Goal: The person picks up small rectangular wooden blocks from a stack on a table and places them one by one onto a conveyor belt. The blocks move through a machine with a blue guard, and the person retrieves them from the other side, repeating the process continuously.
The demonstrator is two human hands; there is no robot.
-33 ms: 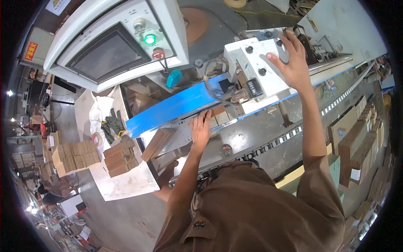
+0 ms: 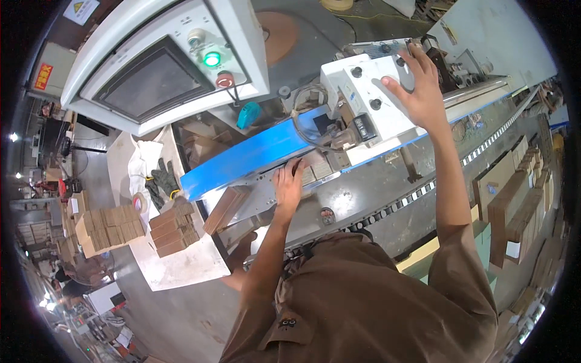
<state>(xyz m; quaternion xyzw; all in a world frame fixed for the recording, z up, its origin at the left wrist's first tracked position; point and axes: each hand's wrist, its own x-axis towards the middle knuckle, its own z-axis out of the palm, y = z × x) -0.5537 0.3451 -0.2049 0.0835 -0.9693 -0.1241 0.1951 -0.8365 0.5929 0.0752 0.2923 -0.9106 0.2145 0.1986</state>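
Observation:
My left hand [image 2: 288, 186] rests on the metal bed [image 2: 257, 192] of a machine, fingers stretched and slightly apart. Its fingertips touch or nearly touch a short wooden piece [image 2: 315, 160] under the edge of a long blue guard [image 2: 248, 151]; the contact is partly hidden. Light-edged blocks [image 2: 315, 172] lie close beside that piece. Up on the right, my right hand [image 2: 423, 94] is spread over the white machine housing [image 2: 378, 81], which carries black knobs. It grips nothing visible.
Stacked brown wooden pieces [image 2: 175, 228] and a dark glove [image 2: 163, 181] lie on the white table [image 2: 175, 272] at left. Further brown pieces [image 2: 227, 209] lean by the bed. A control panel [image 2: 151, 75] with a lit green button stands far left. Boards [image 2: 505, 218] stand at right.
The view has shifted very slightly. The wooden piece at my left fingertips looks paler and smeared now. Both hands keep nearly the same places.

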